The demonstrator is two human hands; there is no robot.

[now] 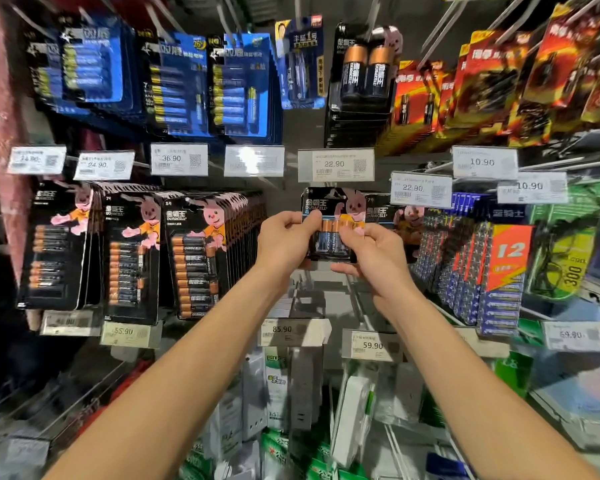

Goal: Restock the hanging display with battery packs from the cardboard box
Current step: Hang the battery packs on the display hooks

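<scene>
I hold a small black Duracell battery pack (pixel 329 209) with a pink bunny on its card, up against the hanging display at centre. My left hand (pixel 284 240) pinches its left edge with thumb in front. My right hand (pixel 371 252) grips its right side and lower edge. The pack sits just below the 22.90 price tag (pixel 336 165), at the height of a hook row. A second Duracell pack (pixel 392 220) hangs right behind it. The cardboard box is out of view.
Rows of Duracell packs (pixel 194 258) hang to the left, blue battery packs (pixel 177 84) above, red-orange packs (pixel 492 81) at upper right, blue strip packs (pixel 489 278) at right. Price tags (pixel 293 332) jut out on hook ends below my hands. Power strips and white boxes fill the lower racks.
</scene>
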